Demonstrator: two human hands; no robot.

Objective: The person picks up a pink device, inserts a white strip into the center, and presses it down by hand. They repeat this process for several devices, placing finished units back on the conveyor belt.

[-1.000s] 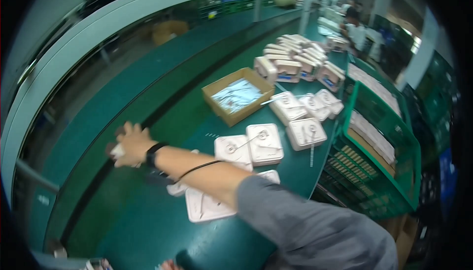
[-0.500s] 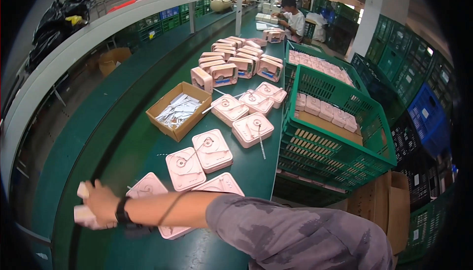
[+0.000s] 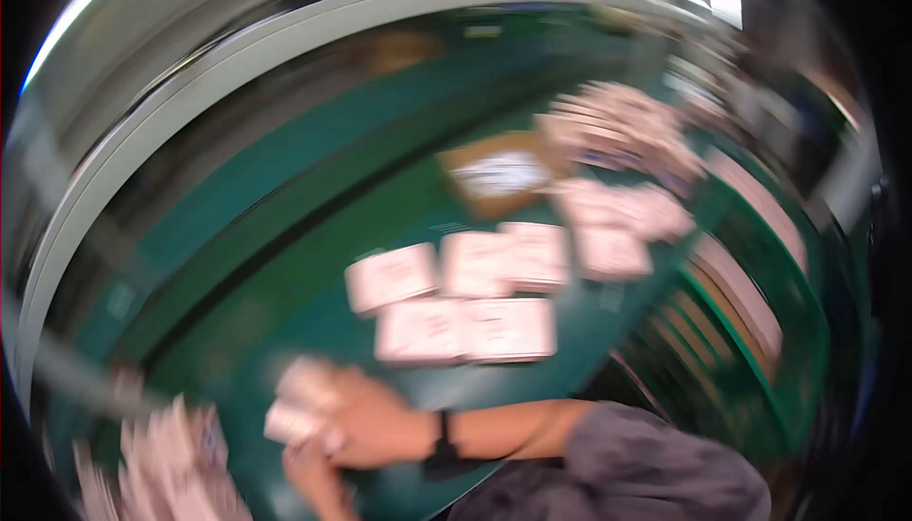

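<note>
The picture is smeared by motion. My right hand (image 3: 375,423), with a black band on its wrist, reaches leftward over the green bench and is closed around a pale pink plastic case (image 3: 296,418). Just below, my left hand (image 3: 318,485) comes up from the lower edge, its fingers close against the case and the right hand. Blur hides how those fingers lie. To the right, several flat square pink housings (image 3: 389,277) lie on the bench in a loose group. More pink cases stand on edge in a cluster (image 3: 176,459) at the lower left.
A cardboard box (image 3: 484,206) of white strips stands farther up the green bench (image 3: 313,284). Behind it are stacked pink cases (image 3: 617,127). Green crates (image 3: 741,331) with pink parts line the right side. A pale curved rail (image 3: 190,94) runs along the far left.
The view has swung left, bringing the lower-left cluster of cases into sight. My left hand has appeared beside my right, which still holds a pink case.
</note>
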